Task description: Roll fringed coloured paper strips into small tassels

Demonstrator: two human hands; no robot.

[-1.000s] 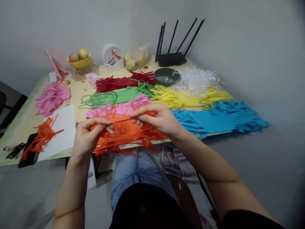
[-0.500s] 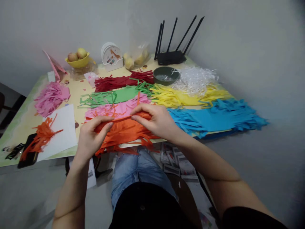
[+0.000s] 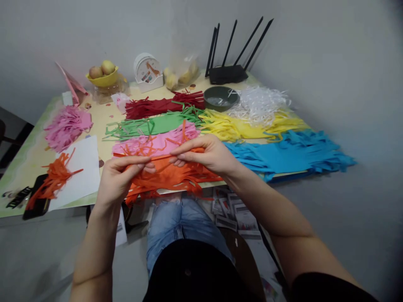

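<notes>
Between my two hands a thin orange strip (image 3: 161, 157) is stretched sideways above the table's front edge. My left hand (image 3: 126, 170) pinches it at one side, thumb against fingers. At the other side my right hand (image 3: 200, 154) pinches it too, and a bit of orange sticks out past the fingers. Below them lies orange fringed paper or cloth (image 3: 166, 178), partly hanging over the edge. Just behind, a pink fringed piece (image 3: 160, 140) has loose orange strips on it. A blue fringed piece (image 3: 273, 156) spreads to the right of my right hand.
Green (image 3: 163, 125), dark red (image 3: 154, 107) and yellow (image 3: 252, 130) fringed pieces lie farther back, near white strips (image 3: 260, 102) and a dark bowl (image 3: 220, 98). A router (image 3: 228, 75) stands behind. At left are a pink bundle (image 3: 67, 126), orange strips (image 3: 56, 176), white paper (image 3: 83, 167) and a phone (image 3: 33, 212).
The orange material between my hands is now a narrow, taut strip. My fingertips have curled in and closed more tightly on it, and my left hand has shifted slightly.
</notes>
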